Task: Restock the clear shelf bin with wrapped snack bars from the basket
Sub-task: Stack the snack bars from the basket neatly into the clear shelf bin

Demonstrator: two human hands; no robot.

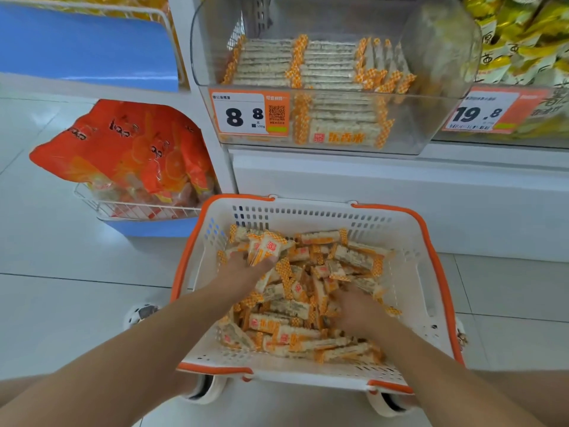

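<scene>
Both forearms reached forward and down into the basket [431,272], which stood on the floor just below the clear shelf bin [431,57]. The left hand [243,272], at the basket's far left, gripped a few snack bars [266,246] with their long axes pointing up and away. The right hand [358,312] lay knuckles-up in the loose pile at the basket's middle right; I could not tell how its fingers stood among the wrappers.

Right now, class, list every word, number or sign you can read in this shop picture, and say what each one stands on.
"8.8": left price tag on the clear bin.
"19.8": right price tag on the neighbouring shelf front.
QR code and small print on both tags: too small to read.
Large orange characters on a snack bar inside the bin: present, blurred.
Dark script on the orange bags: unreadable.
</scene>
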